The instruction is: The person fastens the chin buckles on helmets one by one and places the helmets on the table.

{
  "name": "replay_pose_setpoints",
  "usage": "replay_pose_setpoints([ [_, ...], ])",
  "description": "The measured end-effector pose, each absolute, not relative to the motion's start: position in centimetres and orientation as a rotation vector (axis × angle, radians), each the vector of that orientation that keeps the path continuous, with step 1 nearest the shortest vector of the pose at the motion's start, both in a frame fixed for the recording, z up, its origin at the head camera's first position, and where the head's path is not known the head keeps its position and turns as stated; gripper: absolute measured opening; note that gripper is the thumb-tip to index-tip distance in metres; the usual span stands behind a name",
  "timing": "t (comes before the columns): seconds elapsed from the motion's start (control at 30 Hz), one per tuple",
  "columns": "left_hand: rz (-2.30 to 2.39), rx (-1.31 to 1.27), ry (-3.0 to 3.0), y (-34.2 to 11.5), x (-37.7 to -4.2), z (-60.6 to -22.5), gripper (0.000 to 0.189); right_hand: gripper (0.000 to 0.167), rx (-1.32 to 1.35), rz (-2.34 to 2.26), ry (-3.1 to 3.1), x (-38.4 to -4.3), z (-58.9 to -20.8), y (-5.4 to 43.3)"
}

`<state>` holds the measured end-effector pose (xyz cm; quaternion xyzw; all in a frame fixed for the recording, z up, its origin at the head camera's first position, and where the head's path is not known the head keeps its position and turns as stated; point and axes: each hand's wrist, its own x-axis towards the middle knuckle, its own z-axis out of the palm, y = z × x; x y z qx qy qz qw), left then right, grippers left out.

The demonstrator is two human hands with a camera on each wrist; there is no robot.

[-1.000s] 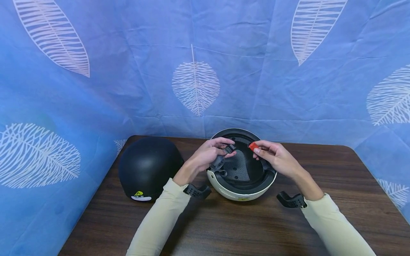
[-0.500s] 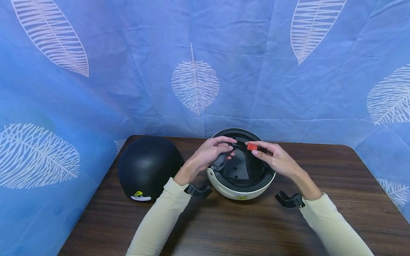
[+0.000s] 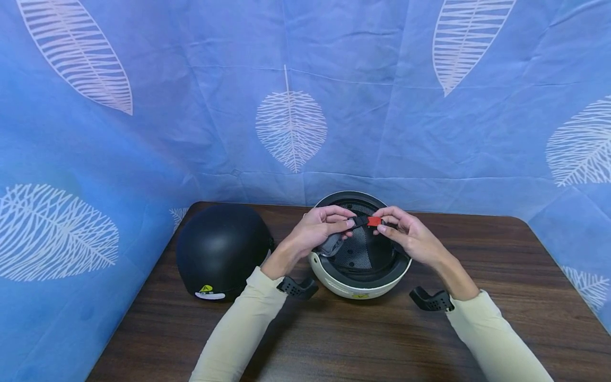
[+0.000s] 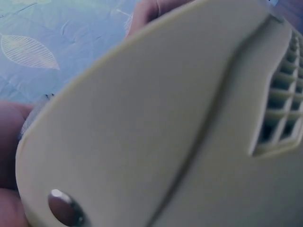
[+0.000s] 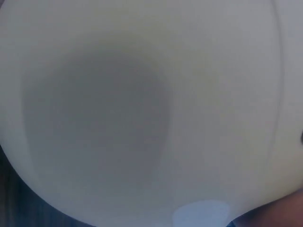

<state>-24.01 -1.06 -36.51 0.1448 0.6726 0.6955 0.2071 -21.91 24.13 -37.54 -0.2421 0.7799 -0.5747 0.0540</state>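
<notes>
A cream helmet (image 3: 334, 280) lies upside down on the table, its black lined inside facing up. Over its opening, my left hand (image 3: 315, 229) pinches the black half of the chin strap buckle (image 3: 359, 221). From the other side my right hand (image 3: 412, 236) grips the red half of the buckle (image 3: 374, 221) between thumb and fingers. The two halves meet end to end in the head view. Grey strap padding (image 3: 330, 245) hangs below my left hand. Cream shell fills both wrist views, with vents (image 4: 284, 101) in the left one, and hides most of each hand.
To the left, a black helmet (image 3: 221, 249) rests dome up beside my left forearm. Both stand on a dark wooden table (image 3: 343, 339). A blue cloth (image 3: 363, 132) with white leaf prints hangs behind and at the sides.
The black and red buckle halves were apart a second ago and now meet. My left hand has shifted slightly right, and my right hand has turned the red half level.
</notes>
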Motion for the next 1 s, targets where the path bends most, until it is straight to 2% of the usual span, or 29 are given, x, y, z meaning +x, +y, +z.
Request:
replay_pose_setpoints([
  [0.3,1.933,0.377,1.903,-0.9,-24.0,-36.7,0.026,0.025,-0.751,-1.928,2.198,-22.0,-38.1,24.5],
  [1.0,1.976,0.377,1.932,-0.5,-23.9,-36.8,0.023,0.023,-0.775,-1.997,2.089,-22.0,-38.6,24.6],
])
